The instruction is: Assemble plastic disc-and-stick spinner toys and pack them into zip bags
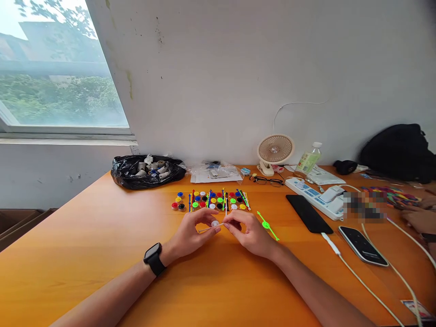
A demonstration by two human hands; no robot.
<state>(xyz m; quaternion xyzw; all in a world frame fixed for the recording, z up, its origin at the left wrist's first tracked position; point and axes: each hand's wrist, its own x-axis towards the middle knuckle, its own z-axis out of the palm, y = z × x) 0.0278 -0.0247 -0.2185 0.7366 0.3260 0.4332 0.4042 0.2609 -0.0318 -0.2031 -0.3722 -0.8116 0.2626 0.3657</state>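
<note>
Close together over the table, my left hand (197, 229) and my right hand (247, 229) pinch a white spinner arrow (208, 229). My left thumb and fingers close around its round white hub (215, 223). My right thumb and forefinger grip the arrow near its right end, which is partly hidden. To the right of my right hand lies a green spinner arrow (266, 225) with a round hub. Just beyond my hands, several coloured round caps (179, 200) sit in groups, with thin coloured arrows (190, 200) lying between them.
Along the wall stand a black plastic bag (122, 175), clear plastic packaging (228, 172), a small fan (275, 150) and a bottle (309, 159). To the right are a power strip (315, 197), a black phone (306, 213), a white-edged device (363, 245), cables and another person's hand (420, 222).
</note>
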